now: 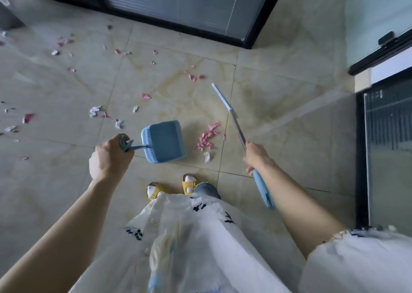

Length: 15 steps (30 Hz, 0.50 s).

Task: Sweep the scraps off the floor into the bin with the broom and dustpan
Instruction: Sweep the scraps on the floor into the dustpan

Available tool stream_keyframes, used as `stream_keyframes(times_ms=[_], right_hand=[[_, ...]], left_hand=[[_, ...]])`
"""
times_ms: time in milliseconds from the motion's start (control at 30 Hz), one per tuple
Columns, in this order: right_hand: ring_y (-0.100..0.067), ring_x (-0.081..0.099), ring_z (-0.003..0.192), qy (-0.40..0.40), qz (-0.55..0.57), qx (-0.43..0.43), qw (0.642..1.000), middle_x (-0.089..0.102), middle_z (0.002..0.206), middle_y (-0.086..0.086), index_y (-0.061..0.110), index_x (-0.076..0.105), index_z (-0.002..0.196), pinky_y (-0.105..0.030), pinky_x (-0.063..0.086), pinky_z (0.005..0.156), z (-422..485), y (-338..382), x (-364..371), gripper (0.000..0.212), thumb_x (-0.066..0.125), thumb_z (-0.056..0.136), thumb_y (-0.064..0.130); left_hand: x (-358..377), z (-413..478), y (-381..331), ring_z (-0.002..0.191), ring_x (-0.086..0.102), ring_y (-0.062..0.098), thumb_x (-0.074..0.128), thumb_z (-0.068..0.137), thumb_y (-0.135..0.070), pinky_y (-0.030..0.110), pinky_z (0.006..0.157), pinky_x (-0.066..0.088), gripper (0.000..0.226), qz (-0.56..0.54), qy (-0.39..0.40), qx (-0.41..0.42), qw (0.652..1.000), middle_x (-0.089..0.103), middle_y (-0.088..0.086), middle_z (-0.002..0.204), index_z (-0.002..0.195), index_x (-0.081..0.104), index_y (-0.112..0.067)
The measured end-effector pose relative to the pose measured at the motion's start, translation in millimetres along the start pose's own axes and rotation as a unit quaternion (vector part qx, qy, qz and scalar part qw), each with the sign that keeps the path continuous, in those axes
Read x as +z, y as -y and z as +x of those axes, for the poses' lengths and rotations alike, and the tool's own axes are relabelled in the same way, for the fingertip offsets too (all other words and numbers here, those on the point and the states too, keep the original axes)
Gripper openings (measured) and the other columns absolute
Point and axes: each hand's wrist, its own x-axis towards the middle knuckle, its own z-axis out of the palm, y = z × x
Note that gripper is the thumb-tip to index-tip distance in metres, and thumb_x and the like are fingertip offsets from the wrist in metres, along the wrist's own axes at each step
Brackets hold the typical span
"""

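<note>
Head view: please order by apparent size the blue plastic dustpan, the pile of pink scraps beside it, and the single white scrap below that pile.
1. Blue plastic dustpan, clearly largest.
2. Pile of pink scraps.
3. Single white scrap, smallest.

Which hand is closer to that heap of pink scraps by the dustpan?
Right, though not by much. The right hand grips the broom handle just right of the pink heap. The left hand holds the dustpan handle, with the pan between it and the heap.

Open tile floor (278, 87) is seen ahead and right. Passage is bounded by the dark door frame (252, 36) beyond; scraps (207, 137) lie beside the dustpan (163, 142).
</note>
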Motion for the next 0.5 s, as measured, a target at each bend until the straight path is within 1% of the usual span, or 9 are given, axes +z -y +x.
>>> stream_keyframes(times_ms=[67,100,133,167,233,333,367,433,500], right_hand=[[-0.018,0.056,0.034,0.012,-0.019,0.011,1.000,0.071,0.084,-0.018,-0.008,0.059,0.115,-0.021,0.050,0.038,8.8,4.6,-1.3,0.029,0.045,0.090,-0.005],[-0.016,0.053,0.033,0.025,-0.027,0.017,0.999,0.071,0.071,-0.014,-0.009,0.062,0.112,-0.021,0.048,0.041,11.8,4.3,3.1,0.028,0.048,0.088,-0.004],[-0.014,0.051,0.033,0.037,-0.036,0.026,0.998,0.067,0.056,-0.009,-0.009,0.064,0.109,-0.022,0.047,0.042,13.5,2.5,7.2,0.026,0.051,0.087,-0.003],[-0.012,0.050,0.033,0.054,-0.044,0.030,0.997,0.060,0.046,-0.006,-0.009,0.064,0.105,-0.022,0.045,0.040,13.3,-0.7,15.2,0.023,0.051,0.088,-0.002],[-0.014,0.051,0.033,0.077,-0.058,0.036,0.995,0.054,0.048,-0.008,-0.007,0.063,0.100,-0.023,0.044,0.036,4.9,-9.0,26.6,0.017,0.050,0.090,-0.002],[-0.015,0.049,0.026,0.075,-0.077,0.015,0.994,0.052,0.054,-0.011,-0.007,0.060,0.106,-0.018,0.039,0.027,-10.1,-23.6,30.9,0.020,0.048,0.090,-0.003],[-0.016,0.049,0.028,0.074,-0.080,0.007,0.994,0.051,0.055,-0.010,-0.004,0.060,0.106,-0.017,0.036,0.026,-13.7,-29.3,30.7,0.020,0.048,0.090,-0.003],[-0.017,0.052,0.036,0.072,-0.087,-0.002,0.994,0.050,0.057,-0.009,0.002,0.058,0.099,-0.015,0.034,0.025,-22.6,-41.6,28.8,0.017,0.045,0.090,-0.003],[-0.018,0.053,0.038,0.076,-0.090,-0.006,0.993,0.050,0.058,-0.009,0.004,0.052,0.090,-0.015,0.033,0.024,-33.0,-50.8,28.6,0.011,0.044,0.089,-0.003]], left_hand=[[3.6,-1.8,2.0,0.087,0.060,0.043,0.062,0.082,-0.019,0.038,0.072,0.047,0.024,-0.004,0.000,-0.010,1.000,0.066,0.020,0.094,0.106,0.068,-0.020],[6.1,-4.0,5.3,0.086,0.061,0.042,0.063,0.081,-0.020,0.037,0.071,0.047,0.026,-0.004,0.000,-0.016,1.000,0.067,0.019,0.094,0.106,0.068,-0.021],[9.3,-6.2,7.6,0.086,0.061,0.041,0.063,0.081,-0.020,0.037,0.070,0.046,0.026,-0.002,0.002,-0.019,1.000,0.067,0.019,0.094,0.106,0.068,-0.023],[12.2,-9.1,11.0,0.086,0.061,0.041,0.064,0.080,-0.021,0.036,0.070,0.046,0.026,0.006,0.006,-0.020,1.000,0.068,0.018,0.093,0.106,0.068,-0.024],[16.3,-14.8,12.4,0.086,0.062,0.040,0.064,0.080,-0.021,0.036,0.070,0.046,0.026,0.012,0.017,-0.019,1.000,0.068,0.017,0.093,0.106,0.068,-0.023],[17.9,-17.5,6.6,0.087,0.061,0.040,0.064,0.081,-0.019,0.036,0.070,0.046,0.025,-0.002,0.028,-0.023,0.999,0.068,0.019,0.095,0.106,0.068,-0.020],[17.5,-16.9,5.0,0.088,0.061,0.041,0.063,0.082,-0.018,0.036,0.071,0.046,0.025,-0.004,0.029,-0.026,0.999,0.068,0.020,0.096,0.106,0.068,-0.019],[16.7,-16.1,2.8,0.088,0.061,0.041,0.063,0.082,-0.018,0.037,0.072,0.047,0.026,0.007,0.035,-0.025,0.999,0.067,0.020,0.096,0.108,0.067,-0.018],[16.3,-14.9,3.5,0.086,0.060,0.039,0.062,0.082,-0.018,0.037,0.073,0.048,0.026,0.015,0.043,-0.021,0.999,0.067,0.019,0.095,0.107,0.067,-0.019]])
